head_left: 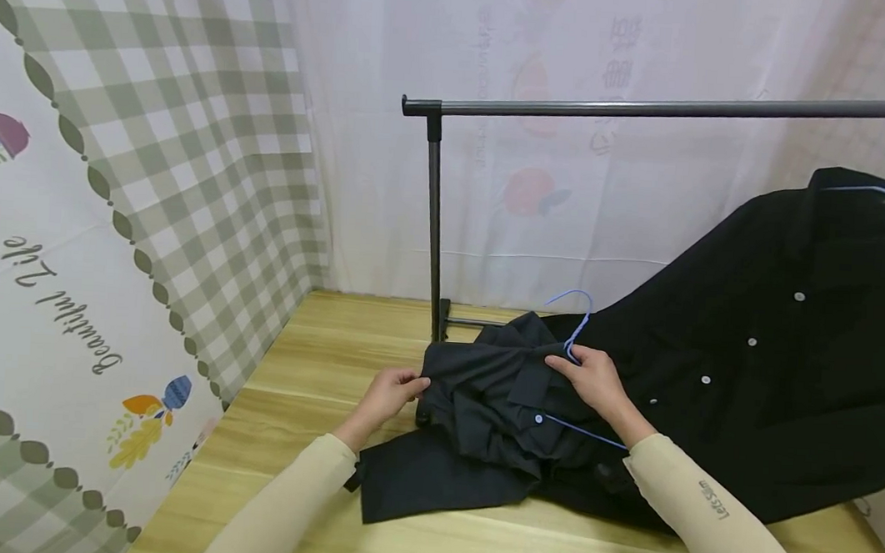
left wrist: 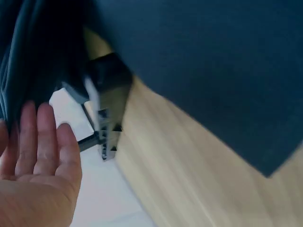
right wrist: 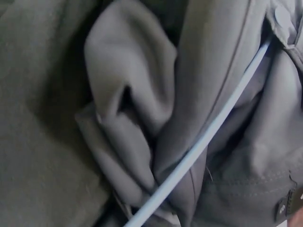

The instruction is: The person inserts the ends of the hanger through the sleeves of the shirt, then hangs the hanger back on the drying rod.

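Observation:
A dark button-up shirt lies bunched over the table, with a blue wire clothes hanger partly inside it. My left hand pinches the shirt's left edge between thumb and fingers. In the left wrist view that hand has its fingers against the hanging folds. My right hand grips the hanger and cloth just below the hook. The hanger's lower bar comes out beside a white button and runs toward my right wrist. The right wrist view shows this bar crossing the folds.
A grey metal clothes rail stands behind the shirt, its upright close to my left hand. Another black shirt hangs at the right and spreads down toward the wooden table. A checked cloth covers the left wall.

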